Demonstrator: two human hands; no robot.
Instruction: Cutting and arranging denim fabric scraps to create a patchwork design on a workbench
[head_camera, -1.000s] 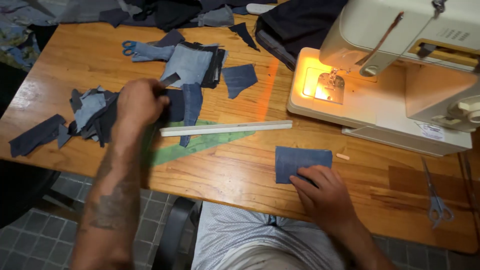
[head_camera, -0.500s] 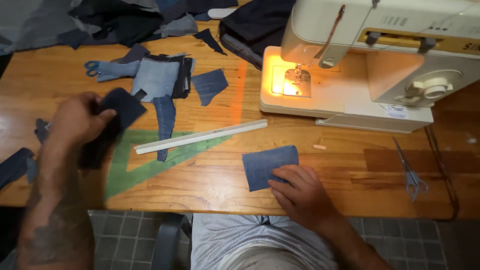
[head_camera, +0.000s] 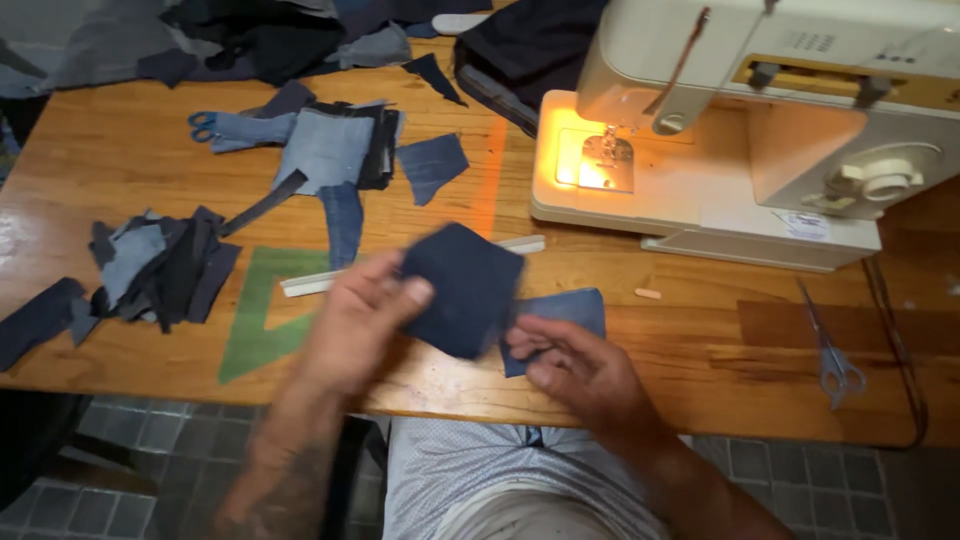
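Head view: my left hand (head_camera: 355, 320) pinches a dark denim square (head_camera: 462, 288) above the counter (head_camera: 700, 345). My right hand (head_camera: 580, 365) presses fingers flat on a lighter denim patch (head_camera: 570, 312), gripping nothing. I'd judge the edges should line up squarely before the sewing machine (head_camera: 740, 130).

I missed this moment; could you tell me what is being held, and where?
The left hand pinches the dark denim square at its left edge; the right hand touches its lower right.
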